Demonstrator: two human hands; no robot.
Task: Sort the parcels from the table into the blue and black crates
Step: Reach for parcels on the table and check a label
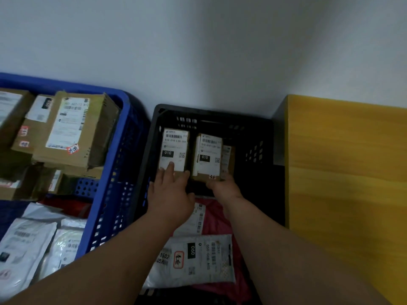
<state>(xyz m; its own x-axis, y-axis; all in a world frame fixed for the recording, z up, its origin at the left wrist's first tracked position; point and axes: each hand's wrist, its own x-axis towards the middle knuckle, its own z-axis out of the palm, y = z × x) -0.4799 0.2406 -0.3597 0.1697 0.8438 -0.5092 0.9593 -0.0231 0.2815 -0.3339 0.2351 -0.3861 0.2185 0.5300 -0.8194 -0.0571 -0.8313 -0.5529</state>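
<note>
Nearby, yellow table (348,164) meets white wall (198,51).

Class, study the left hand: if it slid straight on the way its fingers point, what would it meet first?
Probably the black crate's far wall; the left hand already touches the left 010 box. Depth is uncertain.

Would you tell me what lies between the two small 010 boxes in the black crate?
In the head view, only a narrow dark gap of the black crate shows between the left 010 box and the right 010 box; no parcel sits there.
</note>
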